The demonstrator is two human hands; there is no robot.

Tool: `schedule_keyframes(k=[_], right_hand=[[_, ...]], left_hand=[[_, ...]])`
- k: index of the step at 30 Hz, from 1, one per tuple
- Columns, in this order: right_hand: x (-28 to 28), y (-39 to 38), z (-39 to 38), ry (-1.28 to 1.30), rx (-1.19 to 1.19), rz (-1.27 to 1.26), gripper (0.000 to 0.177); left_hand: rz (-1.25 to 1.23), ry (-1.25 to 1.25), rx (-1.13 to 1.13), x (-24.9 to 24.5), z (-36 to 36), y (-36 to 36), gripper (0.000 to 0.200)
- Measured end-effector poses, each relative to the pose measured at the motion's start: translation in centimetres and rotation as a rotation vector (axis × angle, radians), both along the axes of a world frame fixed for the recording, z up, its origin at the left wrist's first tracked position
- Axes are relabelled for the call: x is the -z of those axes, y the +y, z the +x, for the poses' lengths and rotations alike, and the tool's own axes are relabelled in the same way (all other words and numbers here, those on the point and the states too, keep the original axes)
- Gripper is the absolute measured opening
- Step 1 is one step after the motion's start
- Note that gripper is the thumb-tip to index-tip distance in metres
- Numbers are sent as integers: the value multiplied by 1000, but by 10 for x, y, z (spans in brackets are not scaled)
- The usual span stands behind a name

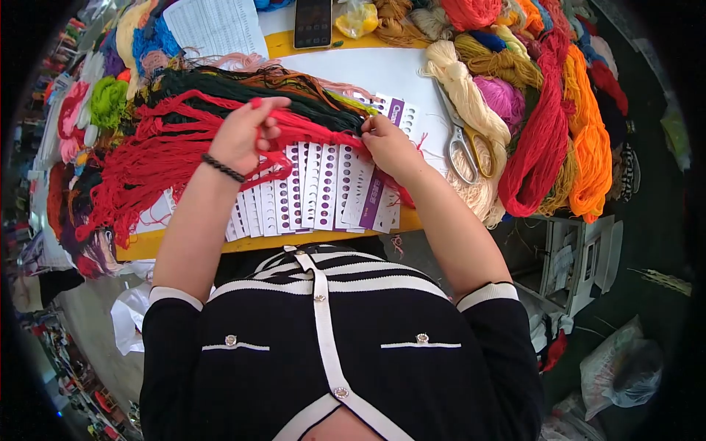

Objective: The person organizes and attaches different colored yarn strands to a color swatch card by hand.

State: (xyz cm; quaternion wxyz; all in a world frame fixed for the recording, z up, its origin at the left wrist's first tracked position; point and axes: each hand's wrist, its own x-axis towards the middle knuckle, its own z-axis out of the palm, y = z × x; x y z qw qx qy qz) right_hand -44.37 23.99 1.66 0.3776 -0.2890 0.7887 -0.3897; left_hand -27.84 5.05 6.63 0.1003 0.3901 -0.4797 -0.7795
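A large bundle of red yarn (151, 162) fans out across the left of the table, its strands drawn together toward the right. My left hand (246, 138) is over the bundle with fingers curled, and red strands pass through them. With thumb and fingers pinched, my right hand (388, 147) grips the gathered end of the red yarn, beside the tip of a dark green yarn bundle (309, 106). Beneath the yarn lie several white cards (320, 187) punched with rows of holes, some with purple print.
Scissors (463, 151) rest at the right on cream yarn (460, 88). Red and orange skeins (588, 147) hang over the right edge. At the back are a phone (312, 23), a printed sheet (215, 29) and a bag with something yellow (357, 20).
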Motion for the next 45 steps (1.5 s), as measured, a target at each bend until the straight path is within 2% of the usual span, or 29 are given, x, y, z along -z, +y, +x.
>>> schedule_keyframes(k=[4,6,10,12,14,15,16,18,19,21,22,24,25,27,28,30,32,34,36,38,39,40,43,45], right_hand=[[-5,0,3,3,17,36,11],[1,0,3,183,-25,26,12],[3,-3,3,-23,7,34,13],[-2,-3,3,-31,-6,14,14],[-5,-3,3,-26,-9,20,14],[-6,-4,4,-20,-18,28,15],[-5,-4,4,-20,-19,28,15],[-1,-3,5,-1,-3,12,16],[1,-3,7,5,-9,8,16],[0,-2,12,267,-34,44,16],[-1,-1,15,280,-47,27,16],[-4,3,26,396,-9,-41,17],[-9,4,31,395,-28,-62,17],[-25,7,41,206,66,-202,16],[-35,7,48,206,50,-207,16],[-60,7,63,28,33,-443,14],[-89,6,82,-34,-12,-503,11],[-92,3,97,-80,-55,-644,11],[-97,7,102,7,-104,-655,13],[-88,13,103,-117,-60,-592,15],[-84,18,101,-222,-39,-545,16],[-86,21,100,-220,-37,-540,16],[-101,24,104,-15,-99,-551,15],[-111,16,111,-30,-120,-556,15]], left_hand=[[34,36,-63,-21,26,-32,26],[77,74,-137,-36,38,-46,31],[113,279,-191,-50,74,-96,39],[105,372,-409,-65,95,-125,40],[21,326,-480,-84,102,-132,40],[29,444,-232,-64,130,-176,38],[29,444,-232,-69,122,-172,38],[-186,274,-400,-85,99,-149,36],[-193,293,-404,-76,95,-152,36],[-187,190,-197,-53,103,-150,36],[-156,134,-143,-57,96,-115,34],[-14,229,14,-57,84,-53,37],[44,273,65,-60,81,-25,36],[76,344,203,-70,83,14,38],[-11,294,270,-72,86,24,40],[23,374,314,-75,86,45,42],[73,390,354,-74,89,51,44],[56,415,387,-71,89,57,47],[27,398,366,-73,90,62,47],[-122,354,403,-69,95,57,46],[-119,360,407,-69,96,57,46],[-101,356,398,-68,97,57,45],[-90,338,404,-66,97,67,45],[-88,359,469,-70,91,73,48]])
